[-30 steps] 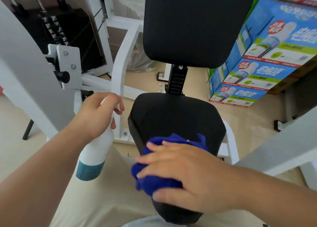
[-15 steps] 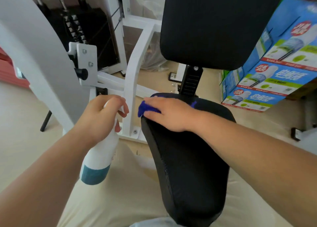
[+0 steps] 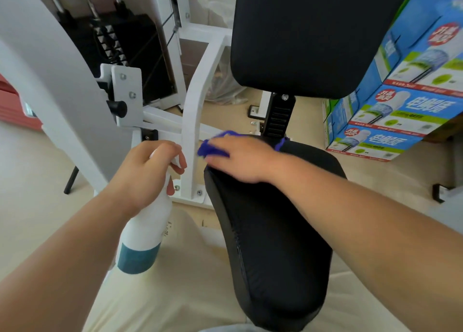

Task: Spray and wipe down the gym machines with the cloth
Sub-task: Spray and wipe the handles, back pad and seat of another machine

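A black padded seat (image 3: 275, 244) fills the lower middle, with a black backrest pad (image 3: 313, 36) standing above it. My right hand (image 3: 240, 158) lies flat on a blue cloth (image 3: 213, 148) at the seat's far left corner, pressing it onto the pad. Most of the cloth is hidden under the hand. My left hand (image 3: 147, 171) grips the neck of a white spray bottle (image 3: 145, 234) with a teal band, held upright to the left of the seat, fingers curled round its trigger head.
A white steel frame post (image 3: 198, 121) rises between my two hands. The black weight stack (image 3: 120, 46) stands at the back left. Blue printed cartons (image 3: 400, 101) are piled at the right. Beige floor lies around the machine.
My right hand slid the cloth from the seat's near end up to its far left corner and stays there. The left hand and bottle barely moved.
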